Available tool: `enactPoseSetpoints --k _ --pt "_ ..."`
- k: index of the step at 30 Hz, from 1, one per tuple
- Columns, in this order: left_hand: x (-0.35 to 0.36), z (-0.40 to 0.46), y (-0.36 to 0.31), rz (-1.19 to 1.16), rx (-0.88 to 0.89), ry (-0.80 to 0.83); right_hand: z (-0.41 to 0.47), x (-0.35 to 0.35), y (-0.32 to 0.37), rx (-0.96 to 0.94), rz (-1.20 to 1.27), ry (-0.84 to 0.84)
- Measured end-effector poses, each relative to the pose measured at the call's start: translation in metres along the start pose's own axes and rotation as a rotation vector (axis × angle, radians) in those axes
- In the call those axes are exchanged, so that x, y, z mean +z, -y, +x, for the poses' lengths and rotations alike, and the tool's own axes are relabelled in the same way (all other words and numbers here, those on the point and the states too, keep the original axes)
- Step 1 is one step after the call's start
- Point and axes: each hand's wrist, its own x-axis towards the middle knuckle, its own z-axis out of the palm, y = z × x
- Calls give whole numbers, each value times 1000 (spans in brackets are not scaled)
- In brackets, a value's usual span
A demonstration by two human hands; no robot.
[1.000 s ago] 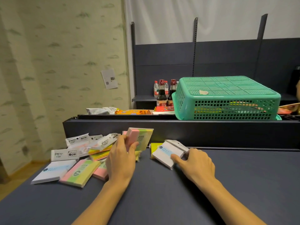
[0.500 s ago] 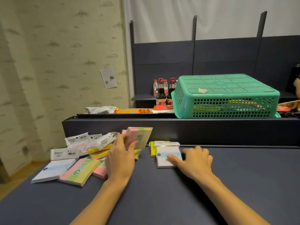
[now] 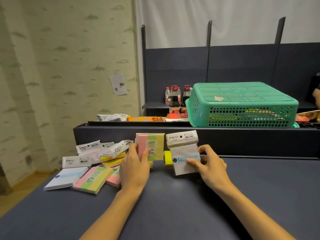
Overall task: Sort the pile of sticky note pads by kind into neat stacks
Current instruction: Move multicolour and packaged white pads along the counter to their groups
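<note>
**Both hands hold pads above the worktop**

The left hand holds a striped pad upright — pink, green and yellow bands, "2209" printed on its face — with the thumb across the front and the fingers curled behind. The right hand pinches a white pad with a blue label strip, tilted up on edge; a white packet stands just behind it and a yellow pad sits between the two hands. The unsorted pile lies to the left on the dark worktop — white packets, a flat white pad, another striped pad, pink ones. A green basket sits upturned on the shelf behind, bottles beside it.
</note>
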Motion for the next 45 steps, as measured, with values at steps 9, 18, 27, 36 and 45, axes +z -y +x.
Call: enactPoseSetpoints --k 9,18,27,36,45 --pt "-2 10 -4 -49 -154 301 -7 -25 20 119 92 -84" --pt "14 -1 -27 -301 -241 538 -46 -61 22 208 -18 -252" --pt "45 -68 -81 -264 -123 633 -114 -131 -10 319 -154 -331" --pt "73 -154 -173 -199 -53 674 -161 -235 -65 379 -260 -328" --pt "104 -245 -281 -195 -73 636 -207 -357 -123 379 -261 -337"
